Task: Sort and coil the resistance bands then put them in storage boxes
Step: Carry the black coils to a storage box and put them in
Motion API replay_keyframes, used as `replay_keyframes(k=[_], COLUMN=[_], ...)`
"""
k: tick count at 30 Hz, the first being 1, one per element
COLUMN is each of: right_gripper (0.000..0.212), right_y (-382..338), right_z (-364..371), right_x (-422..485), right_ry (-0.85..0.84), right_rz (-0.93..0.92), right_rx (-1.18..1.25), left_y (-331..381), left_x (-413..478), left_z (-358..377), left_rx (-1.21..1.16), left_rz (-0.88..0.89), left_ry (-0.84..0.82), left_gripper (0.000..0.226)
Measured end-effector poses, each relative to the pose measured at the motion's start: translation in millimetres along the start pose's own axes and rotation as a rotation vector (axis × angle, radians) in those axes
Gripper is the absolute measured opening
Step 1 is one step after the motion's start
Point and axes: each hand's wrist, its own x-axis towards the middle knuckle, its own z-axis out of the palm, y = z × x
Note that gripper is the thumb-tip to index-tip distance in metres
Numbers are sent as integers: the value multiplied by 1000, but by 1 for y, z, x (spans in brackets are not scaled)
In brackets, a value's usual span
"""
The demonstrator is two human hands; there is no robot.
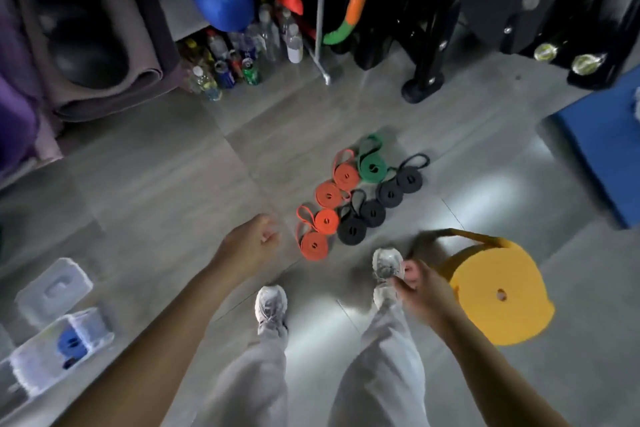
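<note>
My right hand (417, 282) grips the loose end of a large coiled yellow band (495, 295), which hangs at my right side above the floor. My left hand (254, 244) is loosely closed and holds nothing, just left of the coils on the floor. There, several orange coiled bands (325, 218) lie in a row, several black coiled bands (372, 213) in a row beside them, and one green coil (372, 168) at the far end. A clear storage box (33, 362) at lower left holds a blue coiled band (71, 345).
A clear box lid (53, 289) lies beside the storage box. Rolled mats (86, 45) fill the left, bottles (239, 55) stand at the back, a black weight rack (519, 10) is at upper right, and a blue mat (609, 142) at right. My feet (272, 305) stand on the grey floor.
</note>
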Motion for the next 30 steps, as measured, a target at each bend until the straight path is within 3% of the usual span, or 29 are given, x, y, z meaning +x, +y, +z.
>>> replay_keyframes(k=[4, 9, 13, 18, 23, 25, 26, 30], right_gripper=[42, 43, 42, 48, 44, 32, 26, 36], right_y=[34, 83, 118, 155, 166, 160, 156, 155], right_z=[-23, -21, 26, 104, 163, 179, 183, 182], right_x=[103, 240, 334, 430, 506, 536, 552, 592], right_ry=[-171, -180, -246, -360, -299, -257, -233, -254], right_rz=[-55, -79, -99, -218, -346, -392, -380, -267], right_rx=[-103, -220, -303, -486, -524, -562, -557, -576], left_y=[12, 13, -14, -68, -111, -125, -130, -138], left_x=[53, 143, 207, 269, 327, 346, 354, 373], left_z=[74, 194, 296, 406, 477, 495, 503, 522], left_rx=[-14, -52, -172, -356, -408, -387, -378, -366], left_rz=[-124, -149, -211, -441, -511, -514, -506, -402], left_ry=[16, -36, -78, -45, 90, 164, 222, 407], left_gripper=[34, 33, 25, 40, 34, 42, 47, 45])
